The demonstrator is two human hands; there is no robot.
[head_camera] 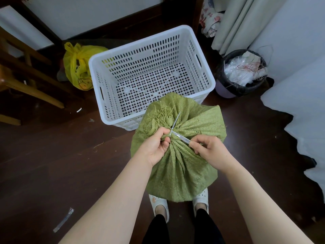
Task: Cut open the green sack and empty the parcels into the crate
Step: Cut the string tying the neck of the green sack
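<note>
Green woven sack [177, 166], white perforated crate [144, 53]
Silver blade [181, 137] in the grip; yellow bag [77, 67] beyond; dark brown floor [70, 155]

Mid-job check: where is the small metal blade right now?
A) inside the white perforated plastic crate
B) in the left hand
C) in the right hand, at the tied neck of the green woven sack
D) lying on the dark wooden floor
C: the right hand pinches the small metal blade against the gathered neck of the green woven sack, while the left hand grips that neck beside it.
</note>
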